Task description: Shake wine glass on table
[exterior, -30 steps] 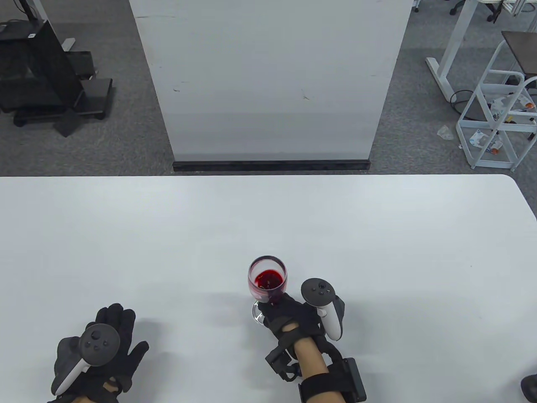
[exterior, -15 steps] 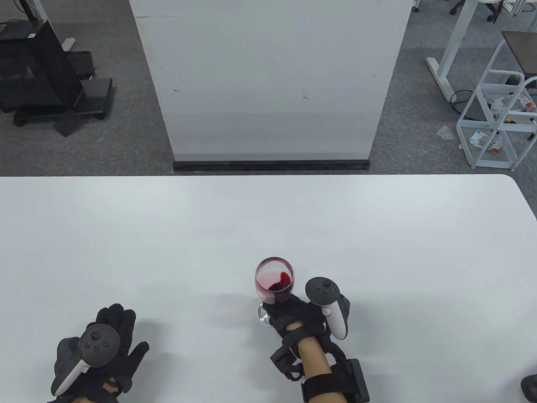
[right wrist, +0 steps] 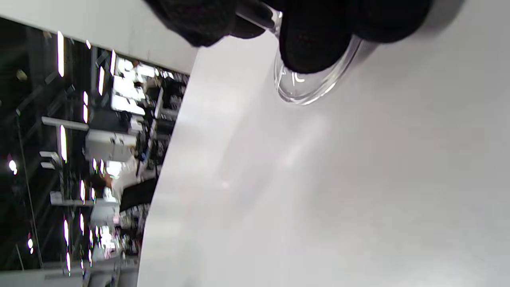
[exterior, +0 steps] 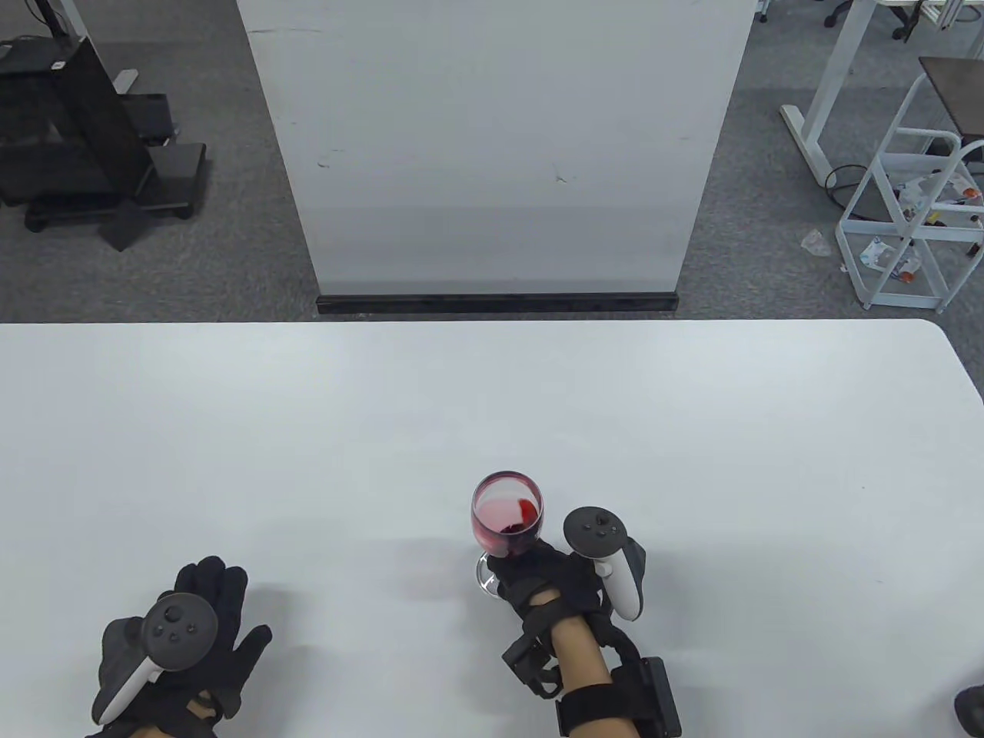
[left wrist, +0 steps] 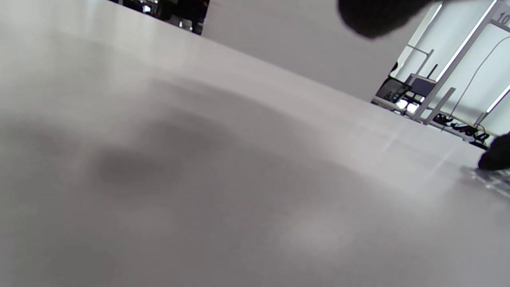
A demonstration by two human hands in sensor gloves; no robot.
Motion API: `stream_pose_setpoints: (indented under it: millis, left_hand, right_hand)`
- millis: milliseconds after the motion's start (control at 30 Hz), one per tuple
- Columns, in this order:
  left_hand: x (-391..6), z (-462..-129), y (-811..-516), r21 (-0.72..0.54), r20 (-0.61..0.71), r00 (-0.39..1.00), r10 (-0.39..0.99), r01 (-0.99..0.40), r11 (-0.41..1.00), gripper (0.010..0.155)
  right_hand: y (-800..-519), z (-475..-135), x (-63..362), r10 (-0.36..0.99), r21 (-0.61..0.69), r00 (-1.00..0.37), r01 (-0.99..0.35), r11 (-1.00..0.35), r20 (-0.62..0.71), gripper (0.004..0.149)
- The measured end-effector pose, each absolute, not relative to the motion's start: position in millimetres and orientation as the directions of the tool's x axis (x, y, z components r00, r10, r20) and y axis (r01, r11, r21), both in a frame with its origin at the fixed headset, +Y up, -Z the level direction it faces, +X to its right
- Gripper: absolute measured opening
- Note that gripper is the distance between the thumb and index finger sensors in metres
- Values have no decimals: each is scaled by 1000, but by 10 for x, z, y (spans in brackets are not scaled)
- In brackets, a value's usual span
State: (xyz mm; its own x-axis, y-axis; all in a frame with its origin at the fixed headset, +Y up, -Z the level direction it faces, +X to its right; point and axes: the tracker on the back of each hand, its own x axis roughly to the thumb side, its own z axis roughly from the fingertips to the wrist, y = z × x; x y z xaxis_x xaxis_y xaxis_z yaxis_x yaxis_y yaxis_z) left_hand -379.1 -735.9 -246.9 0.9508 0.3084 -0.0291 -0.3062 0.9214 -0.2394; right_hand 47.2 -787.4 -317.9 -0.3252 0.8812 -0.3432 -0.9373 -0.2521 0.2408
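A wine glass [exterior: 506,515] with red wine in its bowl stands at the table's near middle. My right hand [exterior: 538,573] grips its stem just under the bowl. The red wine lies high against the bowl's right wall. The glass's clear foot [exterior: 486,576] shows left of my fingers. In the right wrist view my gloved fingers [right wrist: 314,36] cover the stem above the foot [right wrist: 306,85]. My left hand [exterior: 204,623] rests flat on the table at the near left, fingers spread and holding nothing. In the left wrist view one fingertip [left wrist: 374,16] shows at the top edge.
The white table [exterior: 384,415] spreads wide around the glass. A white upright panel [exterior: 492,146] stands behind its far edge. A black stand [exterior: 77,138] and a white frame cart [exterior: 915,207] stand on the floor beyond.
My right hand and the glass have shifted a little to the right. The wine has swung from the bowl's bottom up to its right wall. My left hand has not moved.
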Motion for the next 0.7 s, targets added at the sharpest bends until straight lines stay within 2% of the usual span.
stream_pose_setpoints:
  millis: [67,133,233,267,400,533,600,633,700]
  left_hand:
    - [-3787,-2470,-7367,-244,-27,953,302,-299,923,76]
    - [-3784,-2468,-7366,-246,-26,953,303,-300,922,76]
    - [-3780,-2469,-7366,-249,-24,951,309,-305,919,76]
    - [-3779,-2471,-7370,-251,-23,951,310,-305,919,76]
    - [-3779,-2476,-7376,-260,-25,950,310,-306,916,76]
    - [-3780,-2470,-7368,-254,-27,950,310,-307,917,76]
    - [-3778,-2472,-7371,-258,-27,950,310,-306,916,76]
    - [-3780,-2473,-7373,-258,-28,951,308,-304,917,76]
    - [-3779,-2469,-7366,-255,-29,951,307,-304,918,76]
  right_hand:
    - [-7833,-3203,476,877,334,-320,-921,-200,-358,54]
    - [-7814,-3228,545,858,398,-374,-890,-224,-352,54]
    - [-7860,-3200,544,884,213,-316,-944,-254,-344,55]
    - [-7863,-3198,528,883,215,-313,-944,-249,-349,55]
    - [-7805,-3224,508,857,384,-392,-887,-256,-335,53]
    - [-7839,-3185,469,875,233,-348,-931,-281,-336,54]
    - [-7810,-3197,456,874,293,-354,-920,-261,-333,53]
    - [-7782,-3205,467,853,367,-392,-893,-262,-345,52]
    - [-7779,-3210,512,845,373,-420,-881,-291,-332,51]
